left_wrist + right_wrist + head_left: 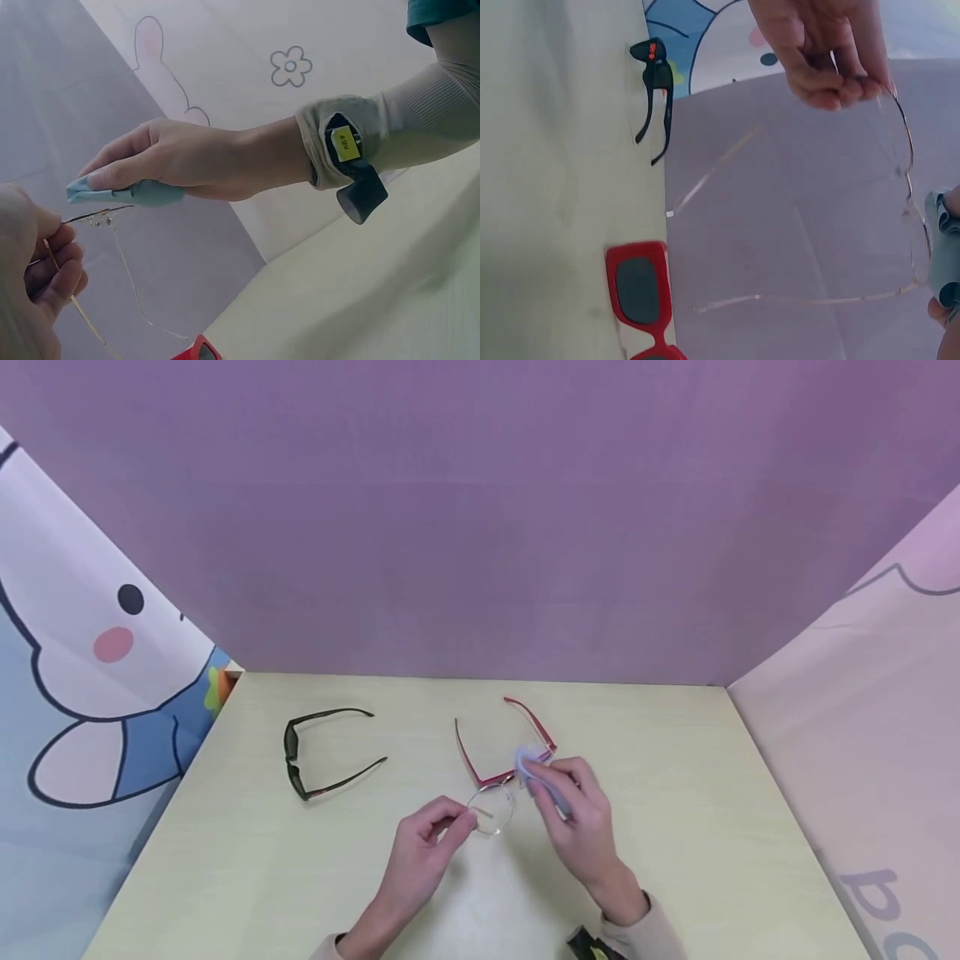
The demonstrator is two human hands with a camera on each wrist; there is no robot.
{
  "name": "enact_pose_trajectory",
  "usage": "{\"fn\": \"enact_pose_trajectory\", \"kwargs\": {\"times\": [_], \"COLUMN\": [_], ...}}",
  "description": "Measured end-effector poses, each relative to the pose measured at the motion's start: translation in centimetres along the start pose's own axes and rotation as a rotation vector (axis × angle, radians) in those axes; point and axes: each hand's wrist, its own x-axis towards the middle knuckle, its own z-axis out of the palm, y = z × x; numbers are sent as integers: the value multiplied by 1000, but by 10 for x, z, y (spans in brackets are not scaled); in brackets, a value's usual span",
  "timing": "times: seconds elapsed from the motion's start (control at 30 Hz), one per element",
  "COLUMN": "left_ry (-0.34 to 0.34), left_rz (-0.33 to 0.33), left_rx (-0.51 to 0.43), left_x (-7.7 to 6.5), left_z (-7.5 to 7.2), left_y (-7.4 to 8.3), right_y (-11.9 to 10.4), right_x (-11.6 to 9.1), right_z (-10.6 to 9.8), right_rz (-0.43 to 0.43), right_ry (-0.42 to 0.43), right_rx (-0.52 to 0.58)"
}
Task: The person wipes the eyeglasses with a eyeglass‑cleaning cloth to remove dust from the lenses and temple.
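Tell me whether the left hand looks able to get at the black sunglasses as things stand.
Probably yes, once freed: the left hand pinches the wire-framed glasses and would likely have to release them first. Only bare tabletop shows between it and the black sunglasses, so the way looks open.

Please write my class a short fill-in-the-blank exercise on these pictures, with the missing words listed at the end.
1. The left hand holds the wire glasses, while the right hand holds a ____.
2. In the head view, the red glasses lie to the ____ of the black glasses.
3. Counting the pair in hand, the pictures show ____ pairs of glasses.

Missing words: cloth; right; three.
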Motion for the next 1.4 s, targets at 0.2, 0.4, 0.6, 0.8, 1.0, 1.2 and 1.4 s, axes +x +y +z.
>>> {"fn": "enact_pose_trajectory", "kwargs": {"times": [0.2, 0.4, 0.6, 0.8, 1.0, 1.2, 1.4], "left_ry": [-18, -36, -33, -36, -36, -29, -31], "left_rz": [27, 59, 84, 76, 67, 76, 39], "left_rx": [5, -1, -13, -13, -19, -18, -1], "left_x": [-1, -3, -2, -3, -3, -2, -2], "left_z": [-2, -4, -4, -4, -3, -3, -4], "left_y": [1, 1, 1, -1, -1, -1, -2], "right_y": [12, 14, 6, 11, 11, 9, 17], "right_x": [0, 1, 2, 7, 5, -1, 0], "right_z": [-10, -11, -1, -6, -8, -2, -5], "right_rz": [113, 104, -106, -12, 5, -90, 77], "right_ry": [46, 14, -80, -40, -42, -82, -21], "right_rx": [-87, -113, -65, -144, -122, -59, -96]}}
